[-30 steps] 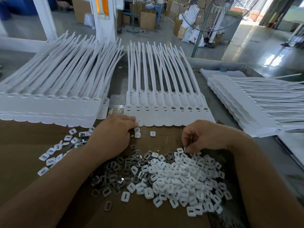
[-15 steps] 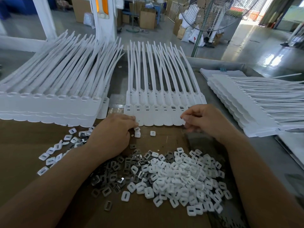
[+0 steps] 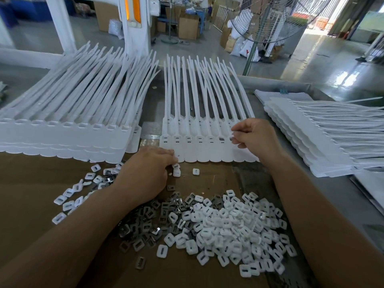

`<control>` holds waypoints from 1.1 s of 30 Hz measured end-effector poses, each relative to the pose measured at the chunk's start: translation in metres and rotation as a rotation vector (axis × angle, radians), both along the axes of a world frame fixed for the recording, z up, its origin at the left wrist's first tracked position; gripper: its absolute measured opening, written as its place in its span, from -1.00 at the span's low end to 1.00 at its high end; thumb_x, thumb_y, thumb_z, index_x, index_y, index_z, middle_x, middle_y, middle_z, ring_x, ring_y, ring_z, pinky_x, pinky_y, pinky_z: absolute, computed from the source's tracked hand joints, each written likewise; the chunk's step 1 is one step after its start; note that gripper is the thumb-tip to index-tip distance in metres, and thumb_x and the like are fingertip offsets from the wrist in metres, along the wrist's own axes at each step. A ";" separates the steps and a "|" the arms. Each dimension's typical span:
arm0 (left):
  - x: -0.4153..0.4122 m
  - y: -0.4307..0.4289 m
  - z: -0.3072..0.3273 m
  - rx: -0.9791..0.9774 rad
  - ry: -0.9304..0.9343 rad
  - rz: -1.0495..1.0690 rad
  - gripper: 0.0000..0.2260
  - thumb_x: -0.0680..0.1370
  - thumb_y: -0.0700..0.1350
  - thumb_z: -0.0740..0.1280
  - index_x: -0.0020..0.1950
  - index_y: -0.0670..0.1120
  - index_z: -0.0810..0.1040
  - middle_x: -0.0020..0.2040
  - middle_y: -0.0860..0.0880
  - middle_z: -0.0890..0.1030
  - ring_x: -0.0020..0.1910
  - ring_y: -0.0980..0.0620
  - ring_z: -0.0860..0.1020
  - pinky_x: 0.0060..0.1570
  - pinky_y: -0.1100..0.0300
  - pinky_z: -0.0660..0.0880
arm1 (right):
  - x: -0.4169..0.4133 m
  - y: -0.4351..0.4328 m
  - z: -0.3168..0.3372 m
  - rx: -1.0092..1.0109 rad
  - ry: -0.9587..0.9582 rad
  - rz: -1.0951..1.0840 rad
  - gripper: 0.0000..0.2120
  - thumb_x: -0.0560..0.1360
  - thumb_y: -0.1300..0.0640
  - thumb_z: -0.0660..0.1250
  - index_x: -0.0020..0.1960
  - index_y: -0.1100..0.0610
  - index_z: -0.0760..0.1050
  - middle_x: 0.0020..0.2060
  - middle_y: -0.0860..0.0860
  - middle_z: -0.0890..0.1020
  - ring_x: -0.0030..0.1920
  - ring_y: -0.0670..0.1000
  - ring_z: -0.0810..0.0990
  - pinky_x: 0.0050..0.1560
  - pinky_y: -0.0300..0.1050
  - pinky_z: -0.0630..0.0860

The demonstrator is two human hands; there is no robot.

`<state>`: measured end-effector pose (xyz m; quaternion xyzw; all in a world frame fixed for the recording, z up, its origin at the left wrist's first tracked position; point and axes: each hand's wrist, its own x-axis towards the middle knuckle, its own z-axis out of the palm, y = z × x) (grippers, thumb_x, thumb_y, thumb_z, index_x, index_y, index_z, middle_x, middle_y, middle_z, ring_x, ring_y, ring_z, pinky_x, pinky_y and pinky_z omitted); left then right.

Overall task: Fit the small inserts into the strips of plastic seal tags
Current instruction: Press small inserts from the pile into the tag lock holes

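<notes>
A white strip of seal tags (image 3: 199, 146) lies flat in the middle, tails pointing away. My right hand (image 3: 253, 136) hovers over its right end and pinches a small metal insert (image 3: 233, 139) at a tag's slot. One tag just left holds a grey insert (image 3: 221, 139). My left hand (image 3: 145, 171) rests on the cardboard, fingertips pressing the strip's lower left corner. A heap of white caps (image 3: 230, 225) and grey metal inserts (image 3: 149, 221) lies on the cardboard in front.
A tall stack of tag strips (image 3: 62, 134) lies to the left, another stack (image 3: 324, 134) to the right. Loose white caps (image 3: 70, 198) are scattered at the left. The brown cardboard (image 3: 31, 204) covers the near table. A standing fan (image 3: 261, 23) is behind.
My right hand lifted from the heap of parts, moved away to the strip's right end, and now holds an insert at a tag's slot. My left hand has stayed put.
</notes>
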<state>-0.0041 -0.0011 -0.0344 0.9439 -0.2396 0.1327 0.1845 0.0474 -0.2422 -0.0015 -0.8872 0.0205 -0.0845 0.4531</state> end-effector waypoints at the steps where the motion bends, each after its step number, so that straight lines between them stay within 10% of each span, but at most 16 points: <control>1: 0.000 0.000 0.001 -0.007 0.001 -0.006 -0.61 0.44 -0.31 0.22 0.22 -0.02 0.54 0.28 0.08 0.48 0.26 0.14 0.39 0.01 0.57 -0.02 | 0.003 0.001 -0.001 -0.002 0.011 -0.012 -0.82 0.50 0.32 0.29 -0.19 0.07 0.50 -0.29 -0.04 0.60 -0.29 -0.12 0.60 -0.36 -0.37 0.49; 7: -0.006 0.001 0.012 0.050 0.005 -0.070 -0.65 0.16 -0.49 0.39 -0.18 -0.15 0.68 -0.18 -0.04 0.68 -0.22 -0.02 0.64 -0.25 0.39 0.43 | 0.013 0.013 -0.009 -0.170 0.039 -0.009 -0.88 0.50 0.23 0.29 -0.16 0.06 0.54 -0.23 -0.13 0.53 -0.23 -0.19 0.46 -0.25 -0.33 0.34; 12: -0.001 0.000 0.003 -0.004 0.000 0.009 -0.61 0.37 -0.39 0.26 0.14 -0.10 0.59 0.20 -0.04 0.55 0.19 0.03 0.49 0.13 0.39 0.14 | 0.016 0.016 -0.013 -0.260 0.079 -0.008 -0.88 0.51 0.22 0.28 -0.10 0.13 0.60 -0.20 -0.13 0.50 -0.19 -0.16 0.42 -0.08 -0.23 0.33; 22: -0.002 -0.001 0.002 -0.004 0.011 0.023 -0.60 0.41 -0.36 0.23 0.18 -0.07 0.57 0.26 0.01 0.51 0.24 0.04 0.43 0.12 0.39 0.11 | 0.021 0.012 -0.016 -0.242 0.098 -0.013 -0.88 0.51 0.22 0.28 -0.18 0.08 0.53 -0.29 -0.21 0.45 -0.27 -0.23 0.39 -0.28 -0.34 0.28; 33: -0.005 -0.001 0.008 0.027 -0.005 -0.001 -0.62 0.34 -0.42 0.27 0.08 -0.14 0.62 0.15 -0.06 0.59 0.13 -0.04 0.54 0.09 0.32 0.25 | 0.024 0.015 -0.020 -0.281 0.036 -0.002 -0.84 0.44 0.25 0.37 -0.21 0.01 0.49 -0.27 -0.13 0.52 -0.11 -0.08 0.50 -0.03 -0.17 0.41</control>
